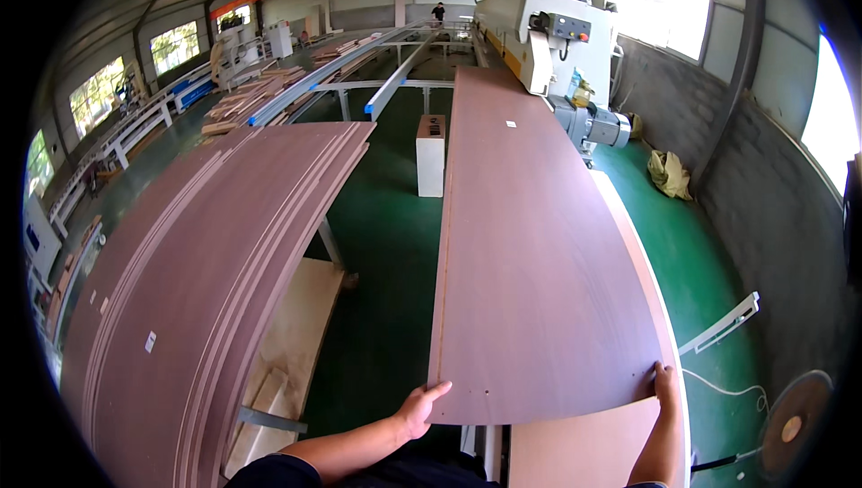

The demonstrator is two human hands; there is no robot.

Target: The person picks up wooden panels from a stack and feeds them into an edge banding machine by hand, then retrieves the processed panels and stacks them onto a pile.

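A long reddish-brown board [539,237] lies before me, its far end against the edge of a large white machine [530,30]. My left hand [418,409] grips its near left corner, with the thumb on top and the fingers hidden underneath. At the near right corner, my right hand [665,384] holds the board's edge, fingers curled round it. A small white label [510,123] is stuck near the far end. Beneath the near end, a paler board [584,448] shows. Left of me rests a stack of similar brown boards [242,219].
A white box-shaped stand [431,160] is on the green floor between stack and board. Metal rails [404,70] run into the distance, where a person [438,12] stands. At right are a grey motor [593,124], a yellowish sack [669,174] and a round reel [795,425].
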